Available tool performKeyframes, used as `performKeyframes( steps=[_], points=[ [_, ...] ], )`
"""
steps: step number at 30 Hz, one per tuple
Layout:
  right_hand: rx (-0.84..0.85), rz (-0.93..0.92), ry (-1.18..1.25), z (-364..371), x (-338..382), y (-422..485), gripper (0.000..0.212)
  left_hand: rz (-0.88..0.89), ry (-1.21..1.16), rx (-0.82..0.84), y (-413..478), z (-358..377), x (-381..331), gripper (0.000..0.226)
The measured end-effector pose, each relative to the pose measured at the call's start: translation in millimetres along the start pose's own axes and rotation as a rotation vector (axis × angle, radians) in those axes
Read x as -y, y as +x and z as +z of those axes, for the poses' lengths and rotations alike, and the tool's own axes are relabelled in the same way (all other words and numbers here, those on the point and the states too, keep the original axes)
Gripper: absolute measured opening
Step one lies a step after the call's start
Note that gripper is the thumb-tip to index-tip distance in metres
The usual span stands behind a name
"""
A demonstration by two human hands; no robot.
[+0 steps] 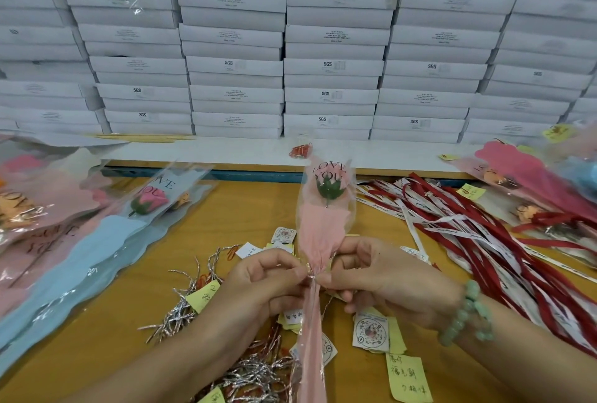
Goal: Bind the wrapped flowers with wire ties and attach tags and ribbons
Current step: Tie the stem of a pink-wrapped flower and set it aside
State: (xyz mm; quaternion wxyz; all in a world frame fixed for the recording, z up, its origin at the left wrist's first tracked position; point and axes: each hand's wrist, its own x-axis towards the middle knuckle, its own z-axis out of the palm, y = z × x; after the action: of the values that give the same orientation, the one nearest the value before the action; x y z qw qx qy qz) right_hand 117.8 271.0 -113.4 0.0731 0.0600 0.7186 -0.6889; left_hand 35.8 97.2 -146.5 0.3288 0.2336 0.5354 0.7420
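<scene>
Wrapped flower [323,228] held upright over the table [226,209], bloom pointing away from the person. Left hand [268,276] and right hand [381,276] are both curled, thumb and forefinger pinching its gathered neck, with a wire tie [312,277] glinting between them. Risk: uneven twisting may snap the wire tie or tear the film; a slack pinch lets the gather spread. Loose silver ties [181,309] and tags [370,331] crowd underneath. Ribbons [468,225] lie tangled to the right, more wrapped blooms [97,234] to the left.

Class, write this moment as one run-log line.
step: binding | left hand: pinches wire tie | right hand: pinches wire tie | wrapped flower: held, pink wrap | ribbons: loose on table
</scene>
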Motion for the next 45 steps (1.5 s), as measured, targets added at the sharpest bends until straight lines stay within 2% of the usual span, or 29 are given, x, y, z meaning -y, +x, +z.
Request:
performKeyframes(
  steps=[4,10,19,29,36,41,45],
  points=[
    [0.014,-0.011,-0.018,-5.0,-0.9,0.6,0.038,-0.014,0.0,-0.006,0.2,-1.3,-0.3,0.006],
    [0.101,-0.041,0.032,-9.3,-3.3,2.6,0.006,-0.017,-0.022,0.015,1.0,-4.1,0.7,0.006],
    [0.072,-0.092,0.057,-11.5,-7.6,5.2,0.01,-0.058,-0.085,-0.002,3.6,-6.5,4.8,0.009],
    [0.033,-0.151,0.069,-4.3,-12.9,7.7,0.027,-0.156,-0.089,0.0,5.7,-5.6,4.3,0.023],
    [0.007,-0.181,0.105,1.2,-11.4,6.7,0.013,-0.197,-0.115,-0.01,4.8,-3.5,-1.3,0.025],
    [0.002,-0.218,0.101,3.2,-10.9,6.7,0.014,-0.174,-0.161,-0.059,5.2,-1.4,-3.0,0.028],
    [-0.007,-0.23,0.087,3.6,-12.2,7.1,0.015,-0.153,-0.077,-0.092,2.1,-3.7,-5.8,0.022]
  ],
)
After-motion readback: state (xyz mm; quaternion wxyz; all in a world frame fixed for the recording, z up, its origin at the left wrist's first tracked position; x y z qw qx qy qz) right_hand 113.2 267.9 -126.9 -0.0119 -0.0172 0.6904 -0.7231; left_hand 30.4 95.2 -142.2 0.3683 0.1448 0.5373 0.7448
